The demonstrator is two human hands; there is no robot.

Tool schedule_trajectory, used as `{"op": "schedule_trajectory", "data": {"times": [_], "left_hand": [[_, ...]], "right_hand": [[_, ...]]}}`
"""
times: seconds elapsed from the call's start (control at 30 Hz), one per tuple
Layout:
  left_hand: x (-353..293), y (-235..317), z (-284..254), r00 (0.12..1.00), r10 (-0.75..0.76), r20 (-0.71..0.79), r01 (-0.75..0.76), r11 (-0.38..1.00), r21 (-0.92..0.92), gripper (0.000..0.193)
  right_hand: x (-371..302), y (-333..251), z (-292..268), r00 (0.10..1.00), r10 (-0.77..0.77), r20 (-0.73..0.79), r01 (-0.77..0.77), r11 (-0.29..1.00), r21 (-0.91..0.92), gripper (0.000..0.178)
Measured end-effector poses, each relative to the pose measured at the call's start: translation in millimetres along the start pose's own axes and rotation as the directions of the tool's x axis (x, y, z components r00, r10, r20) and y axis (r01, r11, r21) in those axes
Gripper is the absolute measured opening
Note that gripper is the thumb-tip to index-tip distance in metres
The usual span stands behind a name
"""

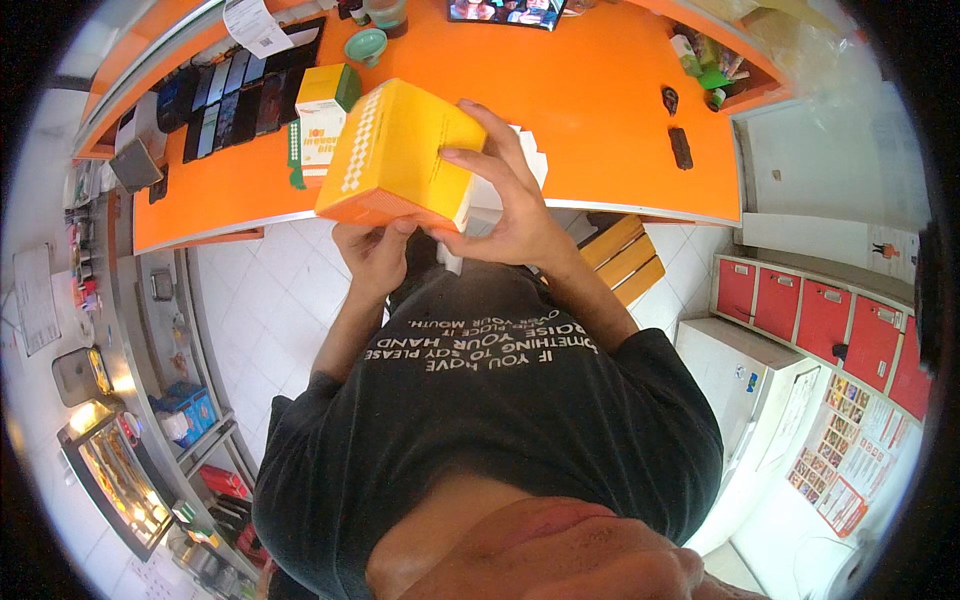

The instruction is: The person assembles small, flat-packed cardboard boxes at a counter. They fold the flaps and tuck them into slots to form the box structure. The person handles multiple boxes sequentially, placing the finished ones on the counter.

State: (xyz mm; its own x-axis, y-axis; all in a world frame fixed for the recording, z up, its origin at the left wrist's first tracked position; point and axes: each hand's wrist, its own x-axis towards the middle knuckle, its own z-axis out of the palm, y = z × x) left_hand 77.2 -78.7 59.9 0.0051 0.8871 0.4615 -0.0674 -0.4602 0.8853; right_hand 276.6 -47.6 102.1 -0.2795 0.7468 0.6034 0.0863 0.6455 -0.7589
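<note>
Both my hands hold a yellow cardboard box (pixel 425 150) just above the table's front edge, tilted, with a white checkered band along one side and an orange side facing down. My right hand (pixel 515 205) grips its right end, fingers bent over the top face and thumb underneath. My left hand (pixel 376 258) has its thumb and fingers closed at the lower edge; the box hides part of those fingers. Behind the held box, to the left, stand yellow, white and green cartons (pixel 325 120). White card or paper (pixel 535 158) lies partly hidden behind my right hand.
The orange table (pixel 600 110) bears several phones (pixel 240 90) on a dark mat, a green bowl (pixel 366 46), a screen (pixel 505 12) and a small black object (pixel 681 147). A slatted wooden stool (pixel 625 262) stands below. Red lockers (pixel 825 310) line the right, shelves (pixel 185 350) the left.
</note>
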Motion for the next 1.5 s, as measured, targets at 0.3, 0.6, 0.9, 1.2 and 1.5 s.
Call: {"op": "schedule_trajectory", "data": {"times": [0.3, 0.6, 0.9, 1.2, 1.5], "left_hand": [[-2, 10, 26, 0.963, -0.204, -0.177, 0.16, 0.959, -0.232, 0.032], [28, 13, 9, 0.947, -0.266, 0.179, 0.28, 0.958, -0.059, 0.026], [28, -14, 0, 0.962, -0.178, 0.208, 0.2, 0.975, -0.093, 0.038], [29, -33, -9, 0.945, -0.316, 0.084, 0.325, 0.877, -0.353, 0.035], [33, -44, -31, 0.961, -0.258, 0.103, 0.278, 0.886, -0.372, 0.033]], "right_hand": [[-15, 8, 13, 0.972, -0.08, -0.22, 0.066, 0.995, -0.069, 0.034], [-9, -3, 4, 0.963, -0.261, -0.062, 0.225, 0.912, -0.342, 0.023], [-10, -3, 16, 0.963, 0.087, -0.255, -0.063, 0.993, 0.102, 0.01], [-7, 11, 47, 0.926, 0.293, -0.238, -0.244, 0.946, 0.215, 0.018], [16, 17, 51, 0.98, 0.15, -0.128, -0.156, 0.987, -0.04, 0.02]]}}
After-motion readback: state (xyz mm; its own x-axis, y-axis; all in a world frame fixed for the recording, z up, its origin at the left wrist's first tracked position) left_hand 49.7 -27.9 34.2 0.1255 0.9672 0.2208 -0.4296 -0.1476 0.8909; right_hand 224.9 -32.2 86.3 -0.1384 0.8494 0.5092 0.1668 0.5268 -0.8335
